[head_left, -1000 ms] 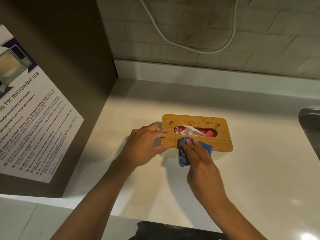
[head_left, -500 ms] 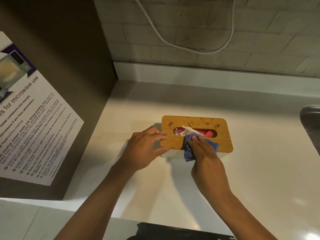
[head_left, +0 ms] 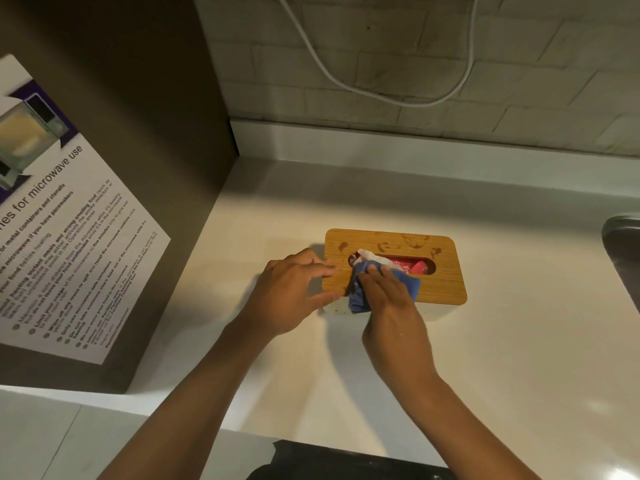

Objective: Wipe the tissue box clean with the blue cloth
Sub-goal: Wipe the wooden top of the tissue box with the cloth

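The tissue box (head_left: 446, 285) has a wooden lid with an oval slot and a pale base, and stands on the white counter. White tissue and red packaging show through the slot. Darker smudges mark the lid's far edge. My right hand (head_left: 391, 306) lies flat on the crumpled blue cloth (head_left: 356, 299), pressing it onto the lid's near left part beside the slot. Part of the cloth hangs over the box's front edge. My left hand (head_left: 294, 292) grips the box's left end, thumb at the front and fingers on the lid's edge.
A dark cabinet side (head_left: 145, 133) with a microwave-use notice (head_left: 65, 244) walls off the left. A tiled wall with a hanging white cable (head_left: 391, 98) runs behind. A steel sink rim (head_left: 623, 244) is at the right. The counter's front edge (head_left: 311, 441) is near me.
My right hand has pushed the blue cloth from the lid's front edge further onto the lid, up to the slot. My left hand has kept its hold on the box's left end.
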### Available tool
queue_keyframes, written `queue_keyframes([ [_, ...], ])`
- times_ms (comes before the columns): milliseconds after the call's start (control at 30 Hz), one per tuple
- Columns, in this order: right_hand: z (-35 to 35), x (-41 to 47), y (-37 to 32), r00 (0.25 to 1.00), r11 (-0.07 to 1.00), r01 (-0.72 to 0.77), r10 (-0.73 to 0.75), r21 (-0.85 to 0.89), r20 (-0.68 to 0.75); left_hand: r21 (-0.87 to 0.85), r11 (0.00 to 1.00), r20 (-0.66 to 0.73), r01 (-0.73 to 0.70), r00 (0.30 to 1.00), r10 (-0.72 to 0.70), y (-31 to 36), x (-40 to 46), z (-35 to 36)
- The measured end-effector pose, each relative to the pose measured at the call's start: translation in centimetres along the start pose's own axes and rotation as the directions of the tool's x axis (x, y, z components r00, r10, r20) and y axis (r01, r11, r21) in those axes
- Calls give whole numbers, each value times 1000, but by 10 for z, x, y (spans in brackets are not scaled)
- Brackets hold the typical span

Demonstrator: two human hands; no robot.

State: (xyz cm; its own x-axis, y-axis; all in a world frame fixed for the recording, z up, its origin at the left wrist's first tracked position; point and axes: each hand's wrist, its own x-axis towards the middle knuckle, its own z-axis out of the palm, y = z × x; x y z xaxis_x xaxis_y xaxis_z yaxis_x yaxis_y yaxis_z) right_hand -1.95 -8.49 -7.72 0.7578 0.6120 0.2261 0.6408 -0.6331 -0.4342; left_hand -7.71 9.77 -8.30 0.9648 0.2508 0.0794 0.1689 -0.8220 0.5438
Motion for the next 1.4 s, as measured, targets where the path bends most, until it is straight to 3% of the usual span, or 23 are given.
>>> queue_keyframes([
  [200,3,-14,3,998,998,45,-47,36,30,22,999,20,-29,999,29,0,2,-6],
  [300,-4,-17,6,999,998,35,-37,58,35,-90,996,70,18,997,-11,-5,8,-18],
  [533,-9,-18,6,999,996,33,-37,87,35,-5,999,369,43,929,-39,-15,48,-37],
  [667,-8,-18,7,998,996,43,-46,77,44,76,997,440,2,898,-35,-21,64,-29],
  [933,-17,-14,28,1000,999,-26,25,23,19,162,986,253,-30,967,-12,-17,39,-8],
  [1033,-22,-10,35,998,998,-65,65,14,4,199,978,78,66,993,-83,3,12,11],
  [1167,-22,-14,32,995,995,-102,102,-1,5,200,958,-131,205,975,-182,31,-17,40],
  [1400,-24,-36,33,997,999,24,-26,31,74,226,952,-138,206,974,-178,34,-26,37],
])
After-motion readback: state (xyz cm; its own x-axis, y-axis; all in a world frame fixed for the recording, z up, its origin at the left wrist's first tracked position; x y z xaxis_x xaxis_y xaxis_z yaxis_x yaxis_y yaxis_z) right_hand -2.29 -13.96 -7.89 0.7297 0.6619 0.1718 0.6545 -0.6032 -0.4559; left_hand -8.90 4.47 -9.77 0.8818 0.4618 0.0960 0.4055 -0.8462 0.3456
